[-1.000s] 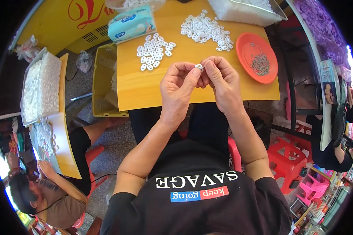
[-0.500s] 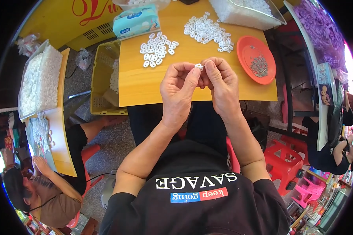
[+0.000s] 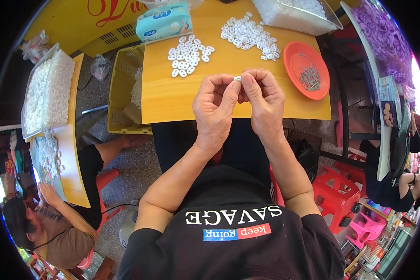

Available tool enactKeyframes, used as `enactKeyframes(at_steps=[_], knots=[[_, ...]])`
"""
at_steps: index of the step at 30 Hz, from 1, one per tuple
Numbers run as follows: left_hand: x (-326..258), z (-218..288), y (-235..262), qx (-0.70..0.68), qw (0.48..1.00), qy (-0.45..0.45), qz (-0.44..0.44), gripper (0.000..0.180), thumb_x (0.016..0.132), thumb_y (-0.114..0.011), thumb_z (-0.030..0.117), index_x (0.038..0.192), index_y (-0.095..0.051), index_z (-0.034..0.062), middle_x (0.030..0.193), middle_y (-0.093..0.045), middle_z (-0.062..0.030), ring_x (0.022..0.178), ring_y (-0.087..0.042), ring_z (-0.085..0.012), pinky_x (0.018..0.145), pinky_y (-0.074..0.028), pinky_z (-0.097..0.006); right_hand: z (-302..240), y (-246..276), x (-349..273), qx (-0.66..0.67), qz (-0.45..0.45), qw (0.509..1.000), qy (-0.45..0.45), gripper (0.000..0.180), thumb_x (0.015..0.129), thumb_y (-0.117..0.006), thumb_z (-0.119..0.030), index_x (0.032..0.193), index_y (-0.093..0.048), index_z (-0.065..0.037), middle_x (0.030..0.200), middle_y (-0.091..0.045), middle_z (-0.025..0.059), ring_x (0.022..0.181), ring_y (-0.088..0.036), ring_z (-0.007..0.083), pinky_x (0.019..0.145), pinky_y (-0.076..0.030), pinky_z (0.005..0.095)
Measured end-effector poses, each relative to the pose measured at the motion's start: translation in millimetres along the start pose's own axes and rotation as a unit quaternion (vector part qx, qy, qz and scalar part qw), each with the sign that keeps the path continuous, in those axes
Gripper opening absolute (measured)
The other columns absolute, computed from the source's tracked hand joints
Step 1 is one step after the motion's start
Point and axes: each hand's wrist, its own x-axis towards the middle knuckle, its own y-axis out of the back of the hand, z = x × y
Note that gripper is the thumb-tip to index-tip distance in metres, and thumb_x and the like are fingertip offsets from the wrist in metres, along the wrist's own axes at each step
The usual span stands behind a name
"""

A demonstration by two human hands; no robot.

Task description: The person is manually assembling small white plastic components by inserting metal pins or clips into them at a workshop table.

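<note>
My left hand (image 3: 215, 105) and my right hand (image 3: 265, 100) meet above the near part of the yellow table (image 3: 168, 105). Between their thumbs and fingertips they pinch one small white plastic piece (image 3: 237, 78), mostly covered by the fingers. Beyond my left hand lies a group of white oval pieces (image 3: 189, 56), each with dark holes. A larger heap of flat white oval pieces (image 3: 249, 35) spreads farther back, past my right hand. To the right, a red plate (image 3: 294, 60) holds a pile of small thin metal pins (image 3: 310, 78).
A blue tissue pack (image 3: 164, 22) and a clear bin of white pieces (image 3: 296, 16) stand at the back. A yellow crate (image 3: 121, 70) is left of the table. At far left a person (image 3: 56, 228) sits by another table. Red stools (image 3: 336, 196) stand at right.
The white piece has turned slightly between my fingertips, and less of it shows. My hands stay nearly in place; the view has shifted a little.
</note>
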Motion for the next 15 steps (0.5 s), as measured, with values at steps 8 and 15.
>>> enactKeyframes(at_steps=[8, 15], knots=[[19.8, -14.0, 24.1, 0.023, 0.996, 0.084, -0.022, 0.010, 0.095, -0.061, 0.006, 0.099, -0.058, -0.0026, 0.081, -0.062, -0.0052, 0.072, -0.060, -0.0104, 0.068, -0.050, -0.024, 19.6, 17.8, 13.0, 0.035, -0.026, 0.991, -0.129, 0.017, 0.098, -0.059, -0.016, 0.099, -0.061, 0.002, 0.084, -0.063, 0.0027, 0.065, -0.055, 0.0066, 0.062, -0.049, 0.0226], [19.9, -2.4, 26.0, 0.028, 0.993, 0.115, -0.020, 0.012, 0.093, -0.063, 0.008, 0.101, -0.059, -0.0007, 0.085, -0.063, -0.0056, 0.074, -0.058, -0.0114, 0.071, -0.046, -0.024, -1.2, 29.8, 29.1, -0.245, -0.064, 0.967, 0.038, 0.017, 0.097, -0.061, -0.015, 0.099, -0.063, 0.003, 0.084, -0.061, 0.0024, 0.068, -0.056, 0.0083, 0.066, -0.050, 0.0235]])
